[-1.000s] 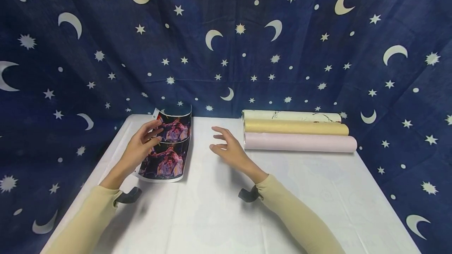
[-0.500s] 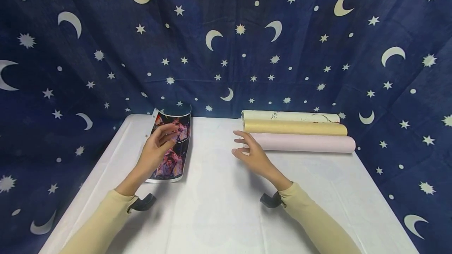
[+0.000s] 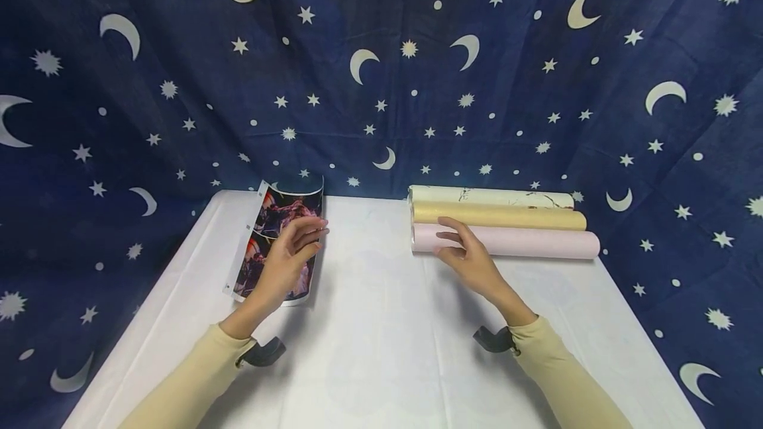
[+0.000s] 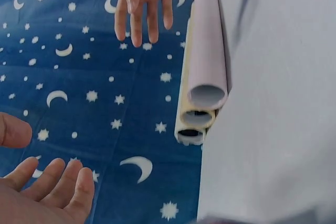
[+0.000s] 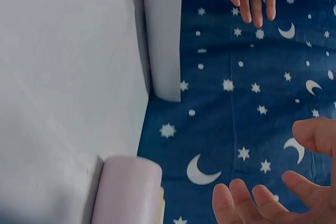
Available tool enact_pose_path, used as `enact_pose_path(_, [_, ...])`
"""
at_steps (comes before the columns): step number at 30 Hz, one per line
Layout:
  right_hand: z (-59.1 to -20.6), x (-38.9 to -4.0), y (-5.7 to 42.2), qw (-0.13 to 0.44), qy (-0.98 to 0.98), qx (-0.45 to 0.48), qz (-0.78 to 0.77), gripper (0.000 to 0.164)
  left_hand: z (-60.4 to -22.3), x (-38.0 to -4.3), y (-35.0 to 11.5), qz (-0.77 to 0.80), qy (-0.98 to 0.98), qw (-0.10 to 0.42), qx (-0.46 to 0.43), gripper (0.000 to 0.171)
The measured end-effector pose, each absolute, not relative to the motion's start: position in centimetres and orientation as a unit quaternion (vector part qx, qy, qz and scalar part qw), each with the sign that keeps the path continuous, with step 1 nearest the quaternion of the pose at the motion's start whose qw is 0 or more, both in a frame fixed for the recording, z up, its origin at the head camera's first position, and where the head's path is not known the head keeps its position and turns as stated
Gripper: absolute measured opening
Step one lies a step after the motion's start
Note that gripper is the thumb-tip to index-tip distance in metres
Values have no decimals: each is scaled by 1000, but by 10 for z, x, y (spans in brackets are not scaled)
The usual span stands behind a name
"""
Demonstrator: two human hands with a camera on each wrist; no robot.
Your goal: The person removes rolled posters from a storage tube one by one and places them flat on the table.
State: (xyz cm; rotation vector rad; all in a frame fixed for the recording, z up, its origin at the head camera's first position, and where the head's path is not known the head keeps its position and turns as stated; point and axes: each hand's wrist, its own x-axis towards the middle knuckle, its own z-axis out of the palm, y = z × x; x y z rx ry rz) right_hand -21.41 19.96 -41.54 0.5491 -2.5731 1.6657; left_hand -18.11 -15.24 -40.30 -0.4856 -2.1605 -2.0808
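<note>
My left hand (image 3: 289, 263) hovers over a curled printed sheet (image 3: 252, 267), its fingers loosely bent and nothing in them. Two near-identical dark pictures with pink figures and a white border show on the sheet, partly covered by the hand. My right hand (image 3: 477, 267) is held above the left end of a pink roll (image 3: 536, 242), also holding nothing. Behind that roll lie a gold roll (image 3: 518, 218) and a white roll with a branch pattern (image 3: 489, 196), side by side. In the left wrist view the pink roll (image 4: 205, 45) shows a hollow end.
A white-covered table (image 3: 369, 349) bears the sheet at the back left and the rolls at the back right. A dark blue cloth (image 3: 334, 85) with moons and stars hangs behind and at both sides. Dark wrist mounts (image 3: 262, 352) sit under the sleeves.
Both hands have shifted to the right. The left hand has passed from the sheet's left edge across to its right side; the right hand has come over the pink roll. Sheet and rolls stay put.
</note>
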Motion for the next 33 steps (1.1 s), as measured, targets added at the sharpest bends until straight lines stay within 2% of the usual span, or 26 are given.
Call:
enact_pose_path(9, [-413,-215,221,22,-829,161,535,56,-406,-185,-121,-700,-698,38,-146,42])
enact_pose_path(20, [-414,-221,237,25,-850,133,508,56,-413,-191,-81,-735,-668,-13,-116,43])
enact_pose_path(33, [-413,-233,261,64,-877,132,458,55,-422,-206,-43,-738,-668,-26,-96,46])
